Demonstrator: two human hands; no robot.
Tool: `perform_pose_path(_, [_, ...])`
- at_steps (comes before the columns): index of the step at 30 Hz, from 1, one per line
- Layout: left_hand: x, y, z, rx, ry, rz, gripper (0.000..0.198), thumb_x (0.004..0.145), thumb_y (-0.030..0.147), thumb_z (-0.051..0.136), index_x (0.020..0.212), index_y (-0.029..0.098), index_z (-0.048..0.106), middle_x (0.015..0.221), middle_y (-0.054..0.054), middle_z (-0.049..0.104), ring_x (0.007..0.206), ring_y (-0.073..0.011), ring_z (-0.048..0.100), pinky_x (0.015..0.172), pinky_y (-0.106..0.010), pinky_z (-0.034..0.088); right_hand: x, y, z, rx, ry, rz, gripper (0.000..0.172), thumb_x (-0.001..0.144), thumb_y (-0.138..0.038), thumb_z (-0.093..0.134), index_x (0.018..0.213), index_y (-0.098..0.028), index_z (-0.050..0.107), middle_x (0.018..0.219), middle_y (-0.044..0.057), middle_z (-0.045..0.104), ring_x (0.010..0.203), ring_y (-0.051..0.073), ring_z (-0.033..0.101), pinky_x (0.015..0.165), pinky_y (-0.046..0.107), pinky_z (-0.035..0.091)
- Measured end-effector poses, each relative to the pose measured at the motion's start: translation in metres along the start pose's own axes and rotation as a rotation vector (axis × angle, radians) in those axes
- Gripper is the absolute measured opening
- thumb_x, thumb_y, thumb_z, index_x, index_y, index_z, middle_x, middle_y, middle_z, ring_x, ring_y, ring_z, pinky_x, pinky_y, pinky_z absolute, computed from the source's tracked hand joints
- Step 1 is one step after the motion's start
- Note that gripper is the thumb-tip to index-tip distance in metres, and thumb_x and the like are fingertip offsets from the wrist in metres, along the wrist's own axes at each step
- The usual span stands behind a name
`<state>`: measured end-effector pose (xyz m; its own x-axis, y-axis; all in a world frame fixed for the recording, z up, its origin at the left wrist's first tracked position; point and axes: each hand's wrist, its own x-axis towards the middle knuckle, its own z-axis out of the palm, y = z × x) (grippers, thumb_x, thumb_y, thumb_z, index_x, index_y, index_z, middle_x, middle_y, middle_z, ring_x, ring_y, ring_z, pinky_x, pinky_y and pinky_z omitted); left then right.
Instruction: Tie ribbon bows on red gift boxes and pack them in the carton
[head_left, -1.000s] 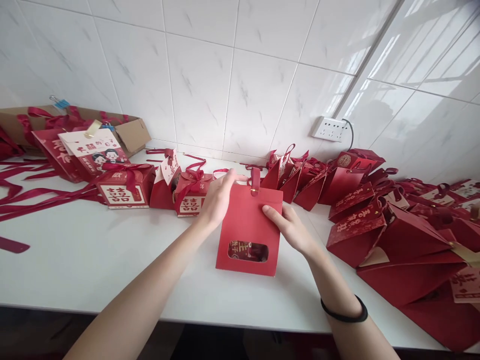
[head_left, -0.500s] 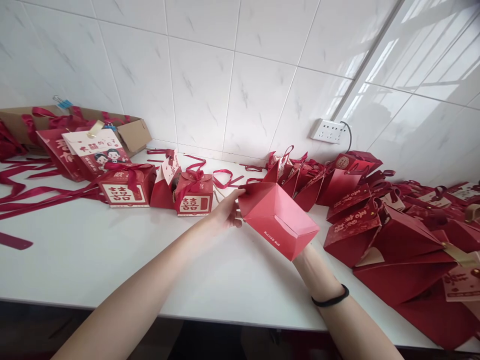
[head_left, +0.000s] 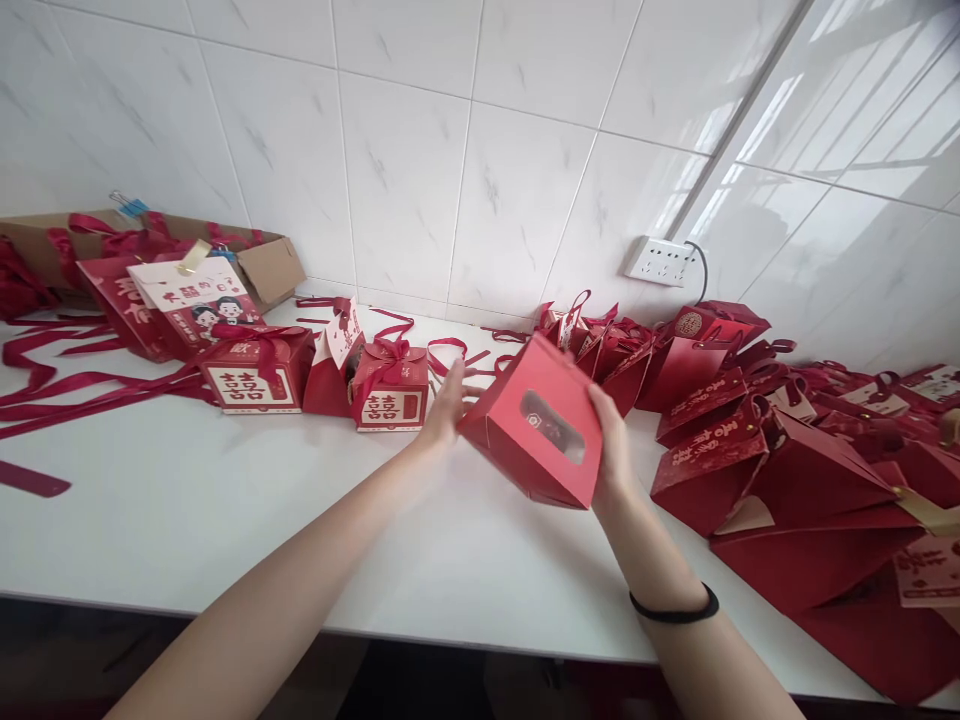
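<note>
A red paper gift box (head_left: 517,430) is tilted above the white table, its side with an oval window turned toward me. My right hand (head_left: 613,445) grips it by the right side; the fingers behind it are hidden. At its left edge is my left hand (head_left: 444,405), open, fingers stretched out and slightly blurred. Whether those fingers touch the box I cannot tell. Just left of that hand stands a small ribbon-tied box (head_left: 390,385) with a white label.
Another ribbon-tied box (head_left: 259,370) and a white-flapped gift bag (head_left: 196,300) stand on the left, before a cardboard carton (head_left: 268,270). Loose red ribbons (head_left: 97,380) lie there. Many red boxes (head_left: 709,455) crowd the right. A power socket (head_left: 660,262) is on the tiled wall.
The red box has been turned, so its windowed side now shows instead of its underside. My left hand has let go and opened; my right hand has come up along the right side.
</note>
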<state>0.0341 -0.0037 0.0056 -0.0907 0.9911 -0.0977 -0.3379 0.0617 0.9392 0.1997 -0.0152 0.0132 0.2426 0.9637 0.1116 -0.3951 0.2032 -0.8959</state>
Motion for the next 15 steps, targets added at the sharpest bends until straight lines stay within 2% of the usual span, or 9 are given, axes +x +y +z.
perform_pose_path(3, [0.002,0.003,-0.004,0.078,0.081,0.290,0.041,0.088,0.049,0.033,0.103,0.018,0.055,0.095,-0.009,0.061,0.094,-0.0229,0.060,0.055,-0.027,0.050,0.007,-0.006,-0.007,-0.223,0.243,-0.304,0.028,0.086,-0.040,0.040,0.086,-0.017,0.055,0.082,0.001,0.061,0.067,0.011,0.055,0.062,0.024,0.047])
perform_pose_path(4, [0.001,0.004,-0.005,0.113,0.089,0.396,0.037,0.089,0.044,0.033,0.098,0.018,0.056,0.096,-0.009,0.061,0.097,-0.0218,0.058,0.059,-0.027,0.051,0.008,-0.007,-0.009,-0.320,0.289,-0.391,0.028,0.087,-0.041,0.038,0.086,-0.017,0.053,0.082,0.001,0.058,0.067,0.010,0.052,0.062,0.023,0.045])
perform_pose_path(6, [-0.004,0.006,-0.007,0.212,0.125,0.608,0.031,0.090,0.036,0.033,0.086,0.017,0.058,0.090,-0.007,0.062,0.090,-0.0180,0.058,0.066,-0.027,0.049,0.008,-0.005,-0.011,-0.481,0.277,-0.461,0.026,0.084,-0.043,0.046,0.077,-0.018,0.050,0.071,-0.002,0.052,0.061,0.010,0.044,0.057,0.023,0.040])
perform_pose_path(8, [-0.010,0.006,-0.007,0.359,0.090,0.858,0.030,0.090,0.029,0.033,0.077,0.018,0.058,0.076,-0.004,0.060,0.075,-0.0143,0.057,0.067,-0.026,0.047,0.005,-0.001,-0.009,-0.606,0.153,-0.419,0.027,0.075,-0.042,0.060,0.067,-0.019,0.048,0.061,-0.004,0.047,0.056,0.010,0.040,0.053,0.024,0.036])
perform_pose_path(10, [-0.016,0.001,-0.006,0.546,-0.073,1.152,0.029,0.089,0.022,0.034,0.070,0.018,0.055,0.063,-0.002,0.056,0.062,-0.0129,0.053,0.062,-0.027,0.044,0.001,0.005,-0.006,-0.786,-0.019,-0.392,0.029,0.071,-0.044,0.064,0.068,-0.019,0.050,0.061,-0.003,0.051,0.056,0.012,0.043,0.054,0.025,0.037])
perform_pose_path(12, [-0.021,-0.008,-0.003,0.725,-0.272,1.407,0.027,0.084,0.016,0.038,0.060,0.019,0.049,0.051,0.001,0.051,0.050,-0.0115,0.046,0.052,-0.026,0.038,-0.001,0.010,-0.005,-0.943,-0.154,-0.393,0.033,0.075,-0.051,0.059,0.080,-0.019,0.054,0.071,0.001,0.059,0.062,0.015,0.050,0.060,0.028,0.041])
perform_pose_path(13, [-0.023,-0.014,-0.002,0.791,-0.343,1.487,0.027,0.081,0.015,0.040,0.055,0.019,0.044,0.045,0.002,0.047,0.045,-0.0105,0.041,0.047,-0.025,0.035,-0.002,0.012,-0.005,-0.981,-0.207,-0.391,0.038,0.077,-0.056,0.056,0.085,-0.019,0.055,0.075,0.003,0.061,0.065,0.017,0.052,0.062,0.029,0.042])
perform_pose_path(15, [-0.025,-0.026,0.002,0.874,-0.410,1.541,0.030,0.077,0.015,0.044,0.049,0.019,0.036,0.037,0.005,0.038,0.036,-0.0083,0.034,0.039,-0.024,0.027,-0.001,0.016,-0.006,-0.933,-0.313,-0.359,0.046,0.078,-0.065,0.049,0.085,-0.019,0.053,0.074,0.003,0.061,0.064,0.017,0.054,0.062,0.030,0.043])
